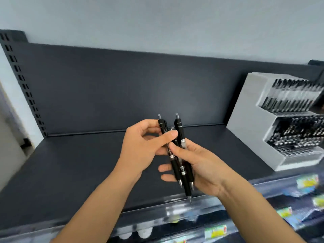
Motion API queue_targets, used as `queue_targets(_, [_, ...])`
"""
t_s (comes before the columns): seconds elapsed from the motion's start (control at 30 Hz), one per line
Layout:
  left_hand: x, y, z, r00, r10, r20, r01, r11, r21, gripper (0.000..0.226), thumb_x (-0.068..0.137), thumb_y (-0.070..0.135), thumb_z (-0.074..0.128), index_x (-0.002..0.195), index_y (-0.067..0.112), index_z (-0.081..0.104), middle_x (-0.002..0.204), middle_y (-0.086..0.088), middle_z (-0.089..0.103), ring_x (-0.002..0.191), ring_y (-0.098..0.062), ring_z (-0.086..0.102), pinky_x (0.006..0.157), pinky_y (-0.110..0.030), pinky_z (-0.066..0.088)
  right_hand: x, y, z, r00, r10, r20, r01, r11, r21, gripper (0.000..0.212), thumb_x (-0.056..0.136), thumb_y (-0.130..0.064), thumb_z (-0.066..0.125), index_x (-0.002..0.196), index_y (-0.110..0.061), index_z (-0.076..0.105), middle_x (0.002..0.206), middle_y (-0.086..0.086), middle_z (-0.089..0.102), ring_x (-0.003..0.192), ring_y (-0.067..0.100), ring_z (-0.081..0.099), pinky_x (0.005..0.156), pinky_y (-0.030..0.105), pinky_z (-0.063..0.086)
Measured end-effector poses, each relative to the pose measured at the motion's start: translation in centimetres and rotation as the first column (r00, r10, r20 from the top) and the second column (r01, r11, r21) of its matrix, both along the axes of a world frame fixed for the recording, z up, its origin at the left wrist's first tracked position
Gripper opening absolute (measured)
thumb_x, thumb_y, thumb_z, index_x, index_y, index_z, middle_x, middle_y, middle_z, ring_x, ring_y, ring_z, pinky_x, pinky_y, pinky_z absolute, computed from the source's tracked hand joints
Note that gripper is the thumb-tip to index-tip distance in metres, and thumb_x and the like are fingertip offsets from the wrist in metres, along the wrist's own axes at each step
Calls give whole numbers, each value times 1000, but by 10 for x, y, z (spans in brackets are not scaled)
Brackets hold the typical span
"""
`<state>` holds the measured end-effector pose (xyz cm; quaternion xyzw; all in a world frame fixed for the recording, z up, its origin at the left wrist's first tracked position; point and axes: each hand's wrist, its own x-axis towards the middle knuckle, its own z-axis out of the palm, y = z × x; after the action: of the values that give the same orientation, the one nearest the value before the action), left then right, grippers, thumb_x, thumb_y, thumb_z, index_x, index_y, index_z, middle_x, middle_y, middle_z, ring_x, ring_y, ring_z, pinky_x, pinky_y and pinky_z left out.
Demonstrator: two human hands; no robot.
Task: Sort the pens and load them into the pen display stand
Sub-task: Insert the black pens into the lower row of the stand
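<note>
Both hands grip 3 black pens — left hand pinching 1, right hand clasping the bundle — above the shelf.

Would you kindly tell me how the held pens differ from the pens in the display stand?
The held pens are few; the stand pens are many, filling two tiers of the white display stand. The held pens are gripped by the left hand and right hand above the shelf; the stand pens rest in the stand. The held pens sit staggered; the stand pens' upper row is even. Both look black and clear.
</note>
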<state>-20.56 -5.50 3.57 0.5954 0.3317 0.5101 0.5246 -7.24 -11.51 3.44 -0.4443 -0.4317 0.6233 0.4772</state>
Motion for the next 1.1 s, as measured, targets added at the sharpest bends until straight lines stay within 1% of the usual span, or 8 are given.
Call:
queue_targets(0.13, [64,-52,8,999,-48,-6,48,998,37,18,73,8,79,90,10,74,81,-4,74,71,-15,71,59,-22,56,60,-57,-1,992,-64,113,55,995,81,25,95,-34,51,113,-20,61,100,6,72,73,22,67,76,43,59])
queue_targets(0.23, [115,-87,9,990,-126,-65,130,990,60,17,78,8,75,94,13,73,84,-3,75,75,-20,72,65,-27,59,110,-95,-3,964,-130,233,106,988,113,30,94,-41,48,113,-22,59,78,6,69,62,21,63,65,38,59])
queue_targets(0.33, [164,-115,9,977,-195,-81,198,979,35,21,84,5,69,102,15,70,91,-3,74,80,-19,72,67,-25,58,159,-126,-4,927,-243,285,205,966,158,26,91,-45,48,107,-28,58,75,7,68,60,22,63,60,38,57])
queue_targets(0.57, [252,-145,17,938,-342,-52,343,939,21,26,92,5,59,114,17,64,89,9,73,90,-8,70,72,-20,56,250,-160,1,867,-451,212,402,885,237,24,96,-36,46,118,-31,56,67,3,68,61,25,67,65,50,59])
queue_targets(0.77, [314,-128,6,932,-318,-173,333,941,63,27,91,18,61,118,22,64,97,-2,70,85,-16,70,79,-30,58,305,-154,-6,882,-409,233,360,905,228,29,95,-37,47,97,-9,55,73,7,67,51,21,58,50,34,54])
queue_targets(0.87, [339,-115,-1,914,-328,-239,359,928,101,19,92,23,60,109,24,68,85,3,67,76,-9,63,72,-22,55,329,-145,-10,902,-352,250,302,929,216,29,96,-38,47,87,-11,54,66,4,59,44,18,48,42,27,43])
queue_targets(0.97, [363,-101,3,897,-343,-280,390,911,133,14,94,26,57,97,21,70,84,-9,62,70,-12,54,66,-19,49,353,-132,-1,933,-298,200,269,950,158,28,97,-36,48,74,-23,59,65,5,55,42,18,43,41,26,37])
queue_targets(1.1, [389,-87,20,901,-346,-261,393,906,157,15,96,24,55,93,21,69,75,4,64,66,-11,55,65,-21,49,385,-116,20,945,-261,196,226,956,187,21,98,-22,48,81,-11,55,60,5,57,41,20,47,42,29,43])
